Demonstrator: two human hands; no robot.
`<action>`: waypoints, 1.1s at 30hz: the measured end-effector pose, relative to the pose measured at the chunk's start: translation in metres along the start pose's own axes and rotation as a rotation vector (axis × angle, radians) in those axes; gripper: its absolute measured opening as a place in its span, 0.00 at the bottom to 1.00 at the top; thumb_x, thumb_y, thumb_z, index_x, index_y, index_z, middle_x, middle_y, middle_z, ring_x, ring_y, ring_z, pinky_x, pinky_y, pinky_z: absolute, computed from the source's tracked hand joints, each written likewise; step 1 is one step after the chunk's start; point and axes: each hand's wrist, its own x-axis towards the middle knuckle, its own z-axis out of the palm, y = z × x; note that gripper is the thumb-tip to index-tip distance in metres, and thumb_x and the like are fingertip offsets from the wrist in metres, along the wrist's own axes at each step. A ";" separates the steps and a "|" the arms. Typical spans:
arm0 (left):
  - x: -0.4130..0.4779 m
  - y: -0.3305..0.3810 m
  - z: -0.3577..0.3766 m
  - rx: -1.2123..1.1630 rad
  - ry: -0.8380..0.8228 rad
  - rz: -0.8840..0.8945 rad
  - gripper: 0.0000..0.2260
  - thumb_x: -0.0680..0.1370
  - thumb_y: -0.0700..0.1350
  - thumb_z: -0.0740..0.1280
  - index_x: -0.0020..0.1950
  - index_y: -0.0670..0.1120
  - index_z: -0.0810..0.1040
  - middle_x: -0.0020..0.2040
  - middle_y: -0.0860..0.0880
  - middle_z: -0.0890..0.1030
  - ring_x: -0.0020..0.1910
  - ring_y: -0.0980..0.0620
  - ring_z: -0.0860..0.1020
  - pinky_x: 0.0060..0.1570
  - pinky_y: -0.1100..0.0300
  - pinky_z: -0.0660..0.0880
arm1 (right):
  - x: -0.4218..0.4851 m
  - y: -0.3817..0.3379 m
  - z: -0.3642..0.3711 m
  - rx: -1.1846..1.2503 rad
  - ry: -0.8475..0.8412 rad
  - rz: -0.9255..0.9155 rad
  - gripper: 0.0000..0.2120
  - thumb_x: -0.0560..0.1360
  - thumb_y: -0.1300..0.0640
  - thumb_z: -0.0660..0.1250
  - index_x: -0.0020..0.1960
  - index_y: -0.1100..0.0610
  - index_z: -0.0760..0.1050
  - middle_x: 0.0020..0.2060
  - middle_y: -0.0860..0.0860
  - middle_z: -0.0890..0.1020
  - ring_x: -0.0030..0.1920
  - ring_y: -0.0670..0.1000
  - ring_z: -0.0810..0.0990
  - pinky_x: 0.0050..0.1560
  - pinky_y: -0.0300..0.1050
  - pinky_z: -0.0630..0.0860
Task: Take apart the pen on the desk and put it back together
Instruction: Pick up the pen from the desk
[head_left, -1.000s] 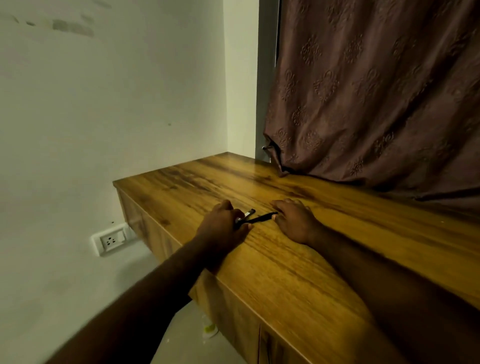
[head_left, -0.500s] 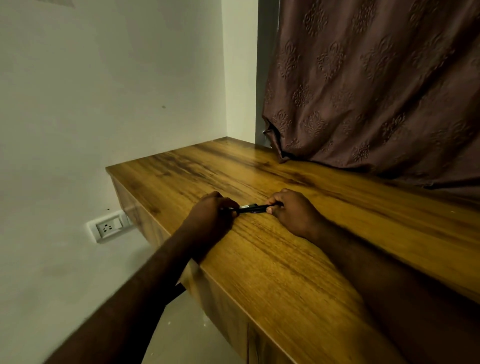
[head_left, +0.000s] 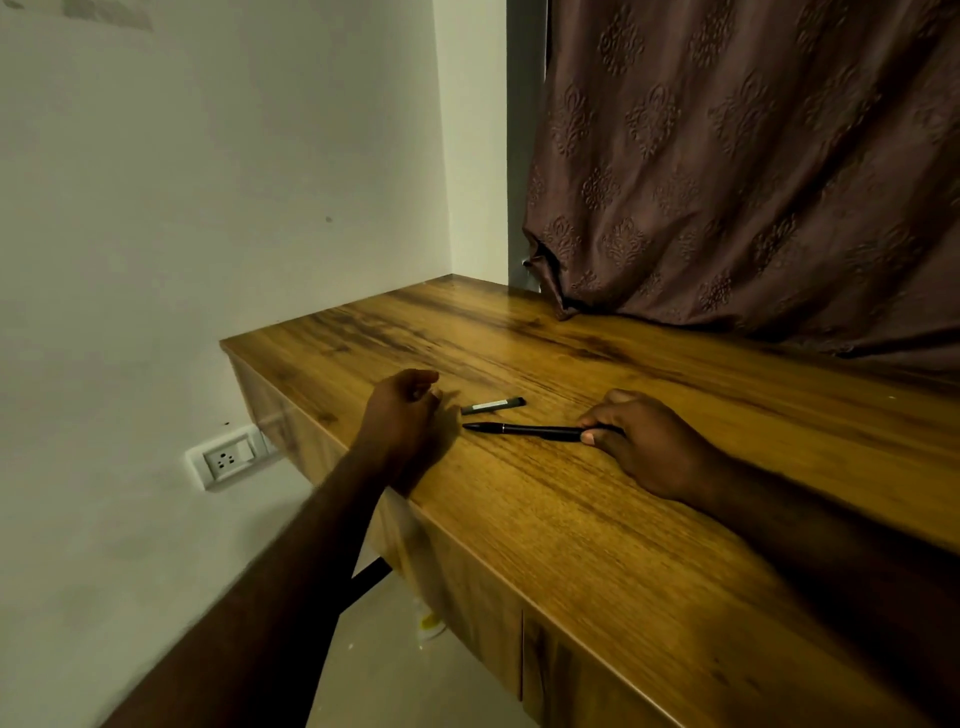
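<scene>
A black pen body (head_left: 524, 429) lies low over the wooden desk (head_left: 597, 530), its pointed tip facing left. My right hand (head_left: 644, 441) pinches its right end between thumb and fingers. A short dark pen cap (head_left: 493, 405) with a pale label lies loose on the desk just behind the body. My left hand (head_left: 402, 415) rests at the desk's front edge, left of the cap, fingers loosely curled with nothing seen in them.
A brown patterned curtain (head_left: 753, 171) hangs over the desk's back right. The white wall (head_left: 208, 208) stands at the left, with a socket plate (head_left: 228, 457) low down. Cabinet fronts (head_left: 519, 623) run below the desk edge.
Both hands held the pen together half a second ago. The cap now lies apart on the desk, my left hand has drawn away left, and my right hand keeps the body.
</scene>
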 end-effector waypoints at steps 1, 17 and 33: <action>0.000 0.001 0.001 0.036 -0.020 -0.001 0.07 0.76 0.44 0.69 0.51 0.54 0.81 0.55 0.41 0.82 0.54 0.39 0.81 0.57 0.38 0.77 | 0.001 -0.001 0.001 -0.002 0.007 0.001 0.10 0.77 0.56 0.66 0.57 0.54 0.81 0.45 0.49 0.77 0.49 0.49 0.75 0.49 0.44 0.72; -0.032 0.010 0.073 0.691 -0.271 0.740 0.08 0.75 0.48 0.66 0.51 0.46 0.80 0.46 0.46 0.80 0.45 0.46 0.77 0.44 0.52 0.75 | 0.005 0.002 -0.002 0.396 0.041 0.148 0.09 0.71 0.64 0.73 0.47 0.52 0.82 0.37 0.50 0.83 0.38 0.43 0.79 0.42 0.40 0.75; -0.038 0.011 0.072 0.535 -0.273 0.717 0.09 0.80 0.48 0.64 0.51 0.42 0.77 0.33 0.59 0.69 0.29 0.63 0.68 0.30 0.75 0.62 | 0.005 0.004 -0.004 0.439 0.024 0.076 0.06 0.75 0.58 0.69 0.40 0.52 0.81 0.32 0.50 0.78 0.34 0.47 0.72 0.37 0.45 0.68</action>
